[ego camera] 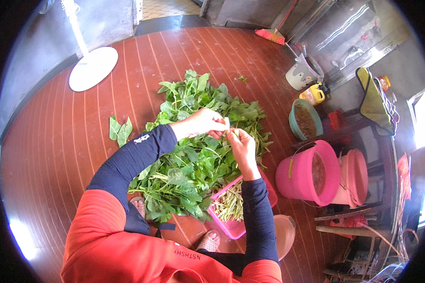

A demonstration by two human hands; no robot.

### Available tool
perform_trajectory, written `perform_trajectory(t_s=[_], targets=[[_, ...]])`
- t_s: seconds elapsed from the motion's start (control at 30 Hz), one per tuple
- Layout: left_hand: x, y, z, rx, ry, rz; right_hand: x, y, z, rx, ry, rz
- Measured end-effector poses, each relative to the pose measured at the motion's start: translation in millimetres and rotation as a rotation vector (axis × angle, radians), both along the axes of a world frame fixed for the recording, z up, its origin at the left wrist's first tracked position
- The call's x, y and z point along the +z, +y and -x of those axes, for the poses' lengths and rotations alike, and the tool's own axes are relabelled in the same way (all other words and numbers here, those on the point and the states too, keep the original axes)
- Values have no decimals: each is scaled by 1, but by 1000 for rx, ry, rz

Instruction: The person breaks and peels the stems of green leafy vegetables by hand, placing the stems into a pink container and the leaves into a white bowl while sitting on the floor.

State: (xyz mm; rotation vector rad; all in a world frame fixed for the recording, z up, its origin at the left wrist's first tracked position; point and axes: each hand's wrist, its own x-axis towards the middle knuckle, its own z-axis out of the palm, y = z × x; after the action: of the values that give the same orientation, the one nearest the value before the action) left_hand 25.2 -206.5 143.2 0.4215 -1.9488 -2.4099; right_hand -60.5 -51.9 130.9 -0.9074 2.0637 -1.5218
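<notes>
My left hand point(206, 123) and my right hand point(241, 148) meet fingertip to fingertip above a large heap of leafy green stalks point(202, 155). Between the pinched fingers shows a small yellowish-green piece of stem point(237, 132), mostly hidden by the fingers. Something whitish sits at the left fingertips, too small to name. Below my right forearm is a pink plastic basket point(217, 221), partly covered by the sleeve. Short pale-green stem pieces point(230, 205) lie inside it.
A pink bucket point(287, 177), a lidded pink bucket point(354, 177) and a teal basin point(293, 120) stand at right. A pale pink basin point(285, 233) is beside my right arm. Loose leaves point(122, 131) lie left of the heap. A white stand base point(92, 69) is farther off.
</notes>
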Motion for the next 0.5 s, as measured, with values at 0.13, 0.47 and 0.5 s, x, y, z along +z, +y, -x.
perform_trajectory(t_s=[0.13, 0.47, 0.5], targets=[[-3, 6, 4, -71, -42, 367, 7, 5, -3, -3, 201, -138], [-2, 21, 14, -104, -28, 491, 19, 11, -4, -92, 659, -268], [-1, 20, 16, -91, 21, 389, 23, 11, -2, -81, 578, -229]])
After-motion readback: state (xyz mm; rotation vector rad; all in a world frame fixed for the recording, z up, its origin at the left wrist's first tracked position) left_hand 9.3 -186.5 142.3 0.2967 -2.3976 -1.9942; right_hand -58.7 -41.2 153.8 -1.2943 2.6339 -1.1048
